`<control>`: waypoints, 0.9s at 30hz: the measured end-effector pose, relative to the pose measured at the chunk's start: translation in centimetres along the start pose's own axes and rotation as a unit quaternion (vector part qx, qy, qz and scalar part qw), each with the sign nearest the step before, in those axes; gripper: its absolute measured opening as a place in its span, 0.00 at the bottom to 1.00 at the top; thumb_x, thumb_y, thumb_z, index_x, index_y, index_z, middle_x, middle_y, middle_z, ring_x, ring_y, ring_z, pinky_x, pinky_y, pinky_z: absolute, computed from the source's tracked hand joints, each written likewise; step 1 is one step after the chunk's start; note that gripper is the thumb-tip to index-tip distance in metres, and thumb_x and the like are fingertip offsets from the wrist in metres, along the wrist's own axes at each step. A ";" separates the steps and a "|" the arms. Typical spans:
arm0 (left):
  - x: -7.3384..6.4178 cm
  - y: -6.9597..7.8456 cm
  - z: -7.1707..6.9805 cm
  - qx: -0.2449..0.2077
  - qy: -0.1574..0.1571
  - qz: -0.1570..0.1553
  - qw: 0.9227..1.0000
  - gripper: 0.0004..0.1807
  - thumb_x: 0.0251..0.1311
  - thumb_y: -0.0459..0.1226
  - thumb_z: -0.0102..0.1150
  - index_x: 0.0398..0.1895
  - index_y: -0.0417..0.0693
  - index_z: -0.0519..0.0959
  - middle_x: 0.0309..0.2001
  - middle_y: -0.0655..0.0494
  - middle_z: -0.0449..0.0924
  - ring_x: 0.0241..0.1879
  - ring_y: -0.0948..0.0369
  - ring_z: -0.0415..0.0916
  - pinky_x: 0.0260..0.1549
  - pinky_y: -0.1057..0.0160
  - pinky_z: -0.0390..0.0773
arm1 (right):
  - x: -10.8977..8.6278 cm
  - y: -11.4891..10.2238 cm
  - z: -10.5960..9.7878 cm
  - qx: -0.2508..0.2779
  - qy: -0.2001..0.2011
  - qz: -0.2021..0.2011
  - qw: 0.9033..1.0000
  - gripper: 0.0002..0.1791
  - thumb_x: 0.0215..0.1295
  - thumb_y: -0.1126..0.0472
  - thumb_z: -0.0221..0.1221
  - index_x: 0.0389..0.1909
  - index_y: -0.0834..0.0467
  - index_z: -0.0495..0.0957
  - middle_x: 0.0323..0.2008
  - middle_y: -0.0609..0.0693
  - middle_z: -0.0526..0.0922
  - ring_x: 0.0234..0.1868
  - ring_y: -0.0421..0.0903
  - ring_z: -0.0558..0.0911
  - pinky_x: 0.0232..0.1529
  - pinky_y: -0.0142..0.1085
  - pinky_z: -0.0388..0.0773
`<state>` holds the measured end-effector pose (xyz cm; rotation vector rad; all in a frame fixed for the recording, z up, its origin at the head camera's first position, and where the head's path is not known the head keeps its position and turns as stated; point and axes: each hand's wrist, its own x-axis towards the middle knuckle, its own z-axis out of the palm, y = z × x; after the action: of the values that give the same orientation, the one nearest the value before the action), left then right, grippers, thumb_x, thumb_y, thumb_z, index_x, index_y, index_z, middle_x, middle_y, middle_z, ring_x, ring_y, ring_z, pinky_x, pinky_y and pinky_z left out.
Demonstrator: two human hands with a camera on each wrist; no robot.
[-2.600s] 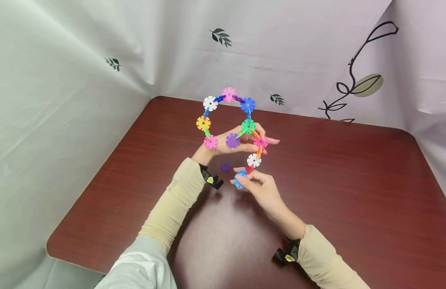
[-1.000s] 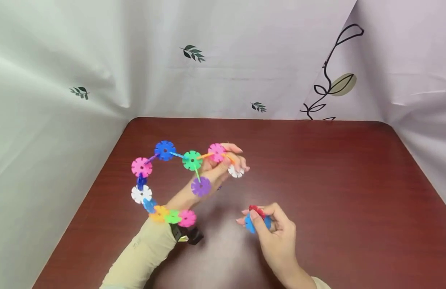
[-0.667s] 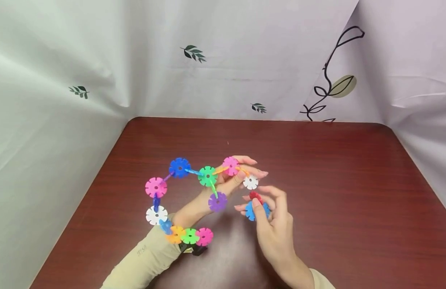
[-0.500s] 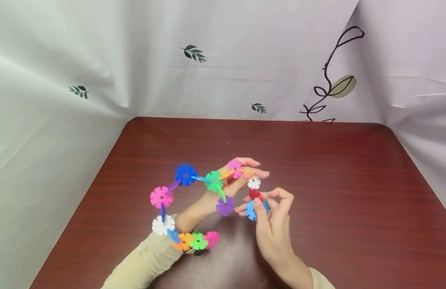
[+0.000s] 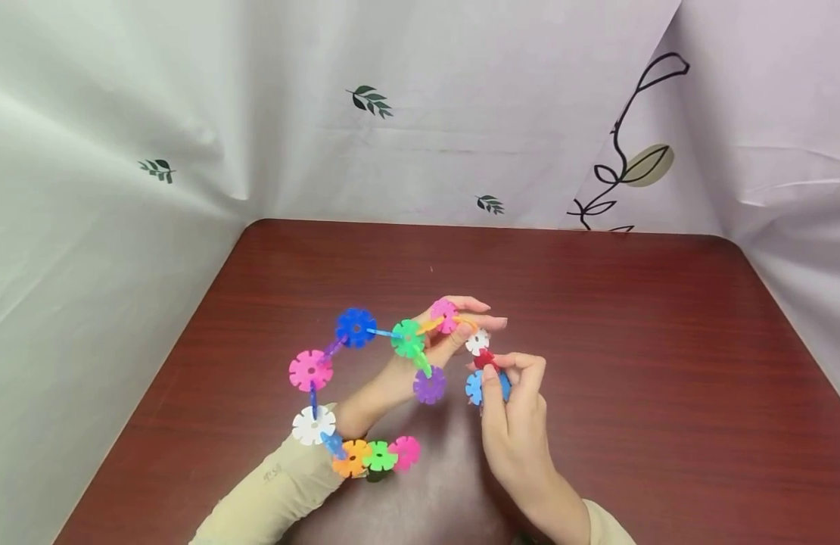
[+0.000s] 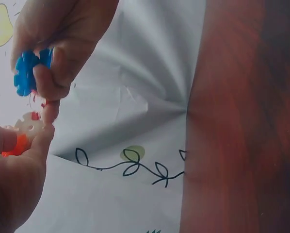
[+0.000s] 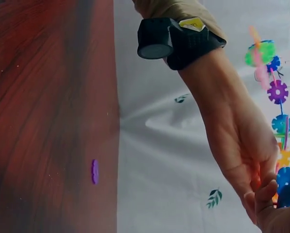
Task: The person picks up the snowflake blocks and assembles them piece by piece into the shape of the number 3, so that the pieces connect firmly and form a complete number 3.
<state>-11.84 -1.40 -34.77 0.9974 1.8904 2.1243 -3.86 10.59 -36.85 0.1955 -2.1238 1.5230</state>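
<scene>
My left hand (image 5: 449, 348) pinches the end of a chain of notched plastic discs, near a white disc (image 5: 477, 342). From there the chain runs left through a pink disc (image 5: 444, 316), a green disc (image 5: 408, 338) and a dark blue disc (image 5: 356, 327). It curves down to an orange disc (image 5: 353, 459) over the forearm. A purple disc (image 5: 430, 384) branches off the green one. My right hand (image 5: 518, 431) pinches a red disc (image 5: 484, 359) joined to light blue discs (image 5: 474, 387). The red edge meets the white disc; its notches are partly hidden by fingers.
A loose purple disc (image 7: 94, 172) lies on the dark red table (image 5: 631, 341). Pale cloth (image 5: 427, 151) with printed leaves hangs behind and at both sides. A black wrist camera (image 7: 157, 41) is strapped to my left wrist.
The red and blue discs, joined to the white disc at first, came away in my right hand, then rose back to it. The chain swung left and down over my left forearm.
</scene>
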 end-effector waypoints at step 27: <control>1.6 0.9 -1.6 -0.186 -0.078 0.004 0.979 0.13 0.62 0.51 0.49 0.40 0.55 0.64 0.49 0.47 0.77 0.42 0.54 0.82 0.37 0.55 0.81 | 0.6 0.0 -1.4 0.359 -0.106 0.118 0.920 0.38 0.60 0.79 0.53 0.65 0.56 0.47 0.40 0.52 0.81 0.26 0.46 0.84 0.30 0.37 0.82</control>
<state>-13.66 -2.15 -33.32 1.0498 1.3519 2.2152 -3.96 11.97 -36.20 0.3819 -1.6761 2.4803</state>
